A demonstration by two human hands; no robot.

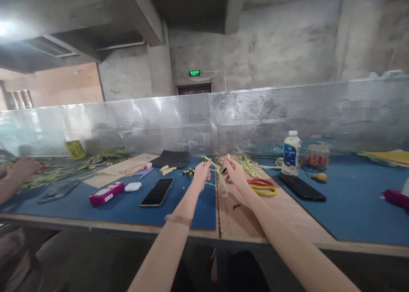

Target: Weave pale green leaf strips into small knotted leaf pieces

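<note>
Well to the left of the left hand (201,173) lie a magenta box (107,194), a white case (133,186) and a dark phone (157,192), with pale yellow pieces (168,170) and a small green bunch (188,172) nearer to it. The left hand's fingertips are pinched together on a pale green strip (223,190), which hangs between both hands, while the right hand (235,173) has its fingers bent beside it, though I cannot tell whether they grip it. Just right of that hand are red-and-yellow handles (267,190), then, farther off, a white-capped bottle (291,155) and a black phone (302,186).
</note>
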